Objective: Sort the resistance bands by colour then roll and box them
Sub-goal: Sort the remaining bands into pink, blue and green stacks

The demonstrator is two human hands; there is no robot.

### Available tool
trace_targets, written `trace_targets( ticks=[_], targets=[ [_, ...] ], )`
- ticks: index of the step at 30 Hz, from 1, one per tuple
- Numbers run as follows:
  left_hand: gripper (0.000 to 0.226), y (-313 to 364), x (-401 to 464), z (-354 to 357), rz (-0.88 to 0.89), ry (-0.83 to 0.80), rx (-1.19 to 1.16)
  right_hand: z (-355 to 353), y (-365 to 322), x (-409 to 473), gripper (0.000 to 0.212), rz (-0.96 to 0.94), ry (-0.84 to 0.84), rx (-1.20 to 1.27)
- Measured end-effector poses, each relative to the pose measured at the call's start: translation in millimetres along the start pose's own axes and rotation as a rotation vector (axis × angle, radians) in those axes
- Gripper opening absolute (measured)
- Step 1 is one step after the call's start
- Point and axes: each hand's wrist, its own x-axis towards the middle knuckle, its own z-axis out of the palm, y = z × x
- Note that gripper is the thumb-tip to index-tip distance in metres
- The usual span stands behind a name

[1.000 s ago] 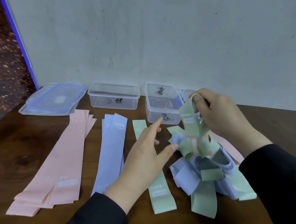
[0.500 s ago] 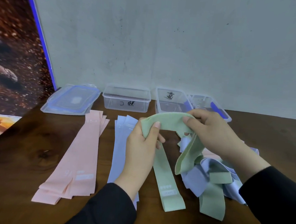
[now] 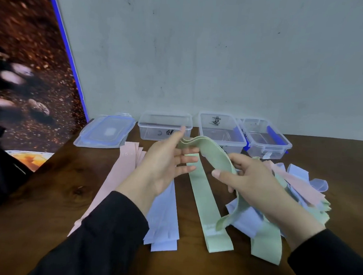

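Green band (image 3: 214, 158) arcs between your hands above the counter (image 3: 324, 154): left hand (image 3: 164, 164) pinches one end, fingers mostly straight; right hand (image 3: 250, 179) curls around its middle. Loose end trails onto the unsorted pile (image 3: 300, 187).

A dark brown wooden desk (image 3: 334, 159) with visible grain butts against a pale grey wall (image 3: 202, 53), scuffed with small dark marks. At the desk's left edge leans a blue-edged poster (image 3: 21, 63) printed in reddish-brown speckles. Light is soft and even.
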Motion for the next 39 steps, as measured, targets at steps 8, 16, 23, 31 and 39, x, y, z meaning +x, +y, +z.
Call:
trace_targets(
  ticks=[8, 16, 23, 31, 39],
  targets=[
    [0.043, 32.7, 6.0, 5.7, 0.071, -0.085, 0.385, 11.0, 12.0, -22.8, 0.047, 0.119, -0.194, 0.308],
    [0.039, 46.3, 22.7, 10.3, 0.200, -0.030, 0.695, 17.6, 34.5, -44.8, 0.050, 0.223, -0.231, 0.631],
    [0.026, 42.4, 48.9, 11.0, 0.296, 0.071, 0.696, 34.4, 49.2, -58.1, 0.046, 0.206, -0.116, 0.371],
    [0.022, 4.7, 93.9, 11.3, 0.262, 0.052, 0.954, 54.5, 74.6, -61.0, 0.055, 0.127, -0.010, -0.187],
    [0.034, -58.9, 93.7, 1.7, 0.363, 0.138, 1.577, 74.6, 103.8, -65.3, 0.038, -0.203, 0.307, -0.522]
  ],
)
